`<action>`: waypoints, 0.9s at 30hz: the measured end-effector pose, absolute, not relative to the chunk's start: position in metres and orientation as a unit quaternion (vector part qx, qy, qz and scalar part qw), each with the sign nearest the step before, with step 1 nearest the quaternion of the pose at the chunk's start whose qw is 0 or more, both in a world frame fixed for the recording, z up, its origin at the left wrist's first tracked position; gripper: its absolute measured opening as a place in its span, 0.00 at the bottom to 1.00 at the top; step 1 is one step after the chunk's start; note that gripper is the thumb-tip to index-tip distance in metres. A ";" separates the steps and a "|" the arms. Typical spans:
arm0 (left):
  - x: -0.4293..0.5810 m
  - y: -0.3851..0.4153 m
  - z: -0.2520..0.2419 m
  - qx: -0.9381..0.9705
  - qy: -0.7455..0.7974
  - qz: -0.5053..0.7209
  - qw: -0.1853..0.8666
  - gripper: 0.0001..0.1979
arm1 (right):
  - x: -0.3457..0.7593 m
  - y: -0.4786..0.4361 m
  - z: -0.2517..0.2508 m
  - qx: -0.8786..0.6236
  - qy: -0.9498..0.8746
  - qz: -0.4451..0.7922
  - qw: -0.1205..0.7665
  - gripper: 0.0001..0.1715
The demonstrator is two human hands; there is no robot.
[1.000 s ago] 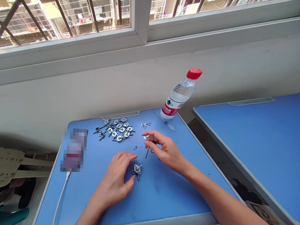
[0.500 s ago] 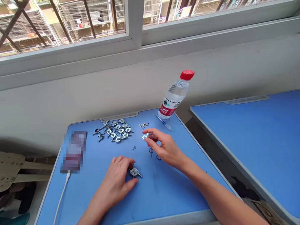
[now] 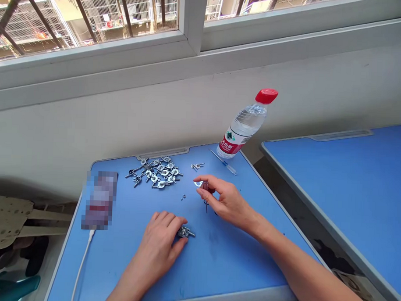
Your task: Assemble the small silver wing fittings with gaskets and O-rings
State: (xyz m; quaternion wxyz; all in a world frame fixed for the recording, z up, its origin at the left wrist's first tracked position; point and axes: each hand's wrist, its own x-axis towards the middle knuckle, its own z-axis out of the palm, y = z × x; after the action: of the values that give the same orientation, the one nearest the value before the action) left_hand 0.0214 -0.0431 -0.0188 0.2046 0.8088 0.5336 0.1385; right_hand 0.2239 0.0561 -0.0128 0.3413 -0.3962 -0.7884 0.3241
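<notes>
My left hand [image 3: 161,242] rests on the blue desk [image 3: 124,262] with thumb and fingers pinched on a small metal part [image 3: 185,232] that lies on the surface. My right hand [image 3: 223,200] hovers just above the desk behind it, fingers closed round a small screwdriver [image 3: 206,198] with a dark red handle, its tip pointing down. A single metal piece [image 3: 197,183] lies right by my right fingertips. A pile of several similar metal parts [image 3: 156,172] lies at the back of the desk.
A water bottle [image 3: 245,124] with a red cap stands at the back right corner, a thin blue pen-like tool [image 3: 223,162] in front of it. A blurred phone [image 3: 99,199] with a white cable [image 3: 81,265] lies at left. A second blue desk [image 3: 350,182] stands to the right.
My left hand pulled the metal part a little nearer and laid it flatter on the desk. My right hand turned the screwdriver from slanted to pointing straight down.
</notes>
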 end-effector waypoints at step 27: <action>0.023 -0.041 -0.024 0.838 0.504 0.126 0.168 0.07 | 0.224 0.056 -0.020 -0.346 -0.885 0.147 0.276 0.15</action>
State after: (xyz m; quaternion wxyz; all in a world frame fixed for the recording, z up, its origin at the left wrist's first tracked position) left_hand 0.0226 -0.0414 -0.0236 0.1681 0.8377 0.5042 0.1258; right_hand 0.2244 0.0558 -0.0204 0.2760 -0.3455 -0.8848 0.1469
